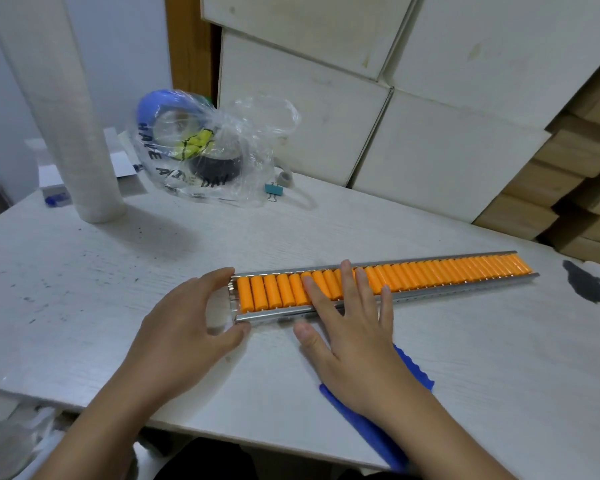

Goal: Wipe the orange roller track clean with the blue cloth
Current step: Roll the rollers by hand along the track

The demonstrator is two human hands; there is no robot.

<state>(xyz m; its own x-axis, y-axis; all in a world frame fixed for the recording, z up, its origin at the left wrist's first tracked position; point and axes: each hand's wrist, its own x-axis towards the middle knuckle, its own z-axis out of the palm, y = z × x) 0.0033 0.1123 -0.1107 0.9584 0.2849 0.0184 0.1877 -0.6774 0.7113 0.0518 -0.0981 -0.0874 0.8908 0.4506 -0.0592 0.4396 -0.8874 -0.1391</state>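
Blue cloth: a crumpled blue fabric cloth (pixel 378 431) is laid on the near edge of the white wood-grain table (pixel 118 271), nearer the camera than the track; it is partly covered by the right wrist and is not gripped.
Right hand: the right hand (pixel 354 341) is spread flat, palm down, with its fingertips rested on the orange rollers and the thumb kept on the table in front of the track.
Left hand: the left hand (pixel 187 327) is curved around the track's left end, the thumb set against the near rail and the fingers against the far corner.
Roller track: a long metal rail track of orange plastic rollers (pixel 413 277) is laid flat across the table, slanted away to the right.
Behind the track: a clear plastic bag with black lettering (pixel 201 150), a teal binder clip (pixel 274 190) and an upright roll of clear film (pixel 80 133) are seen well apart from it.
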